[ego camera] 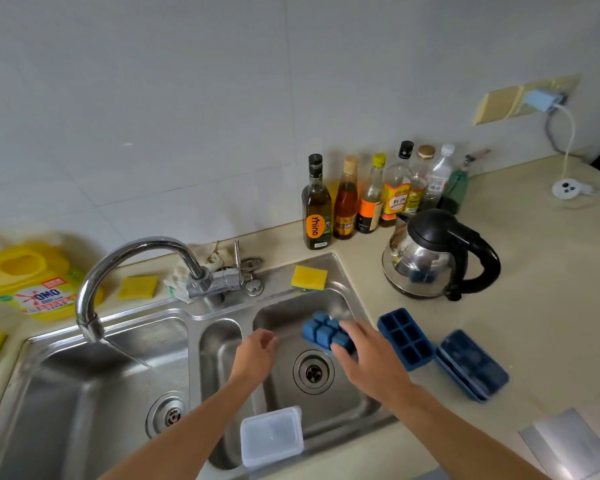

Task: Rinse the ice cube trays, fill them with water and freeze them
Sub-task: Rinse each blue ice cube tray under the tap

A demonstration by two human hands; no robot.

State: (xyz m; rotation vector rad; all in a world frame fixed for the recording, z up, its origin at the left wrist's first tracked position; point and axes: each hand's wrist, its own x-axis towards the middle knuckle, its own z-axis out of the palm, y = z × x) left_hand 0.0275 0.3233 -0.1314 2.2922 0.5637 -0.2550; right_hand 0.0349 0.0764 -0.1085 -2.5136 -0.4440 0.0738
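Observation:
My right hand (368,358) grips a blue ice cube tray (323,330) turned upside down over the right basin of the steel sink (333,271). My left hand (255,351) hovers beside it over the same basin, fingers loosely curled and holding nothing. A second blue tray (405,337) lies open side up on the counter just right of the sink. Another blue tray with a clear lid (471,363) sits further right. Water runs from the faucet (94,306) into the left basin.
A clear plastic lid (272,434) rests on the sink's front rim. A kettle (437,254) and several bottles (371,195) stand behind the trays. Yellow sponges (309,277) lie by the tap, with a yellow detergent jug (32,278) at the left.

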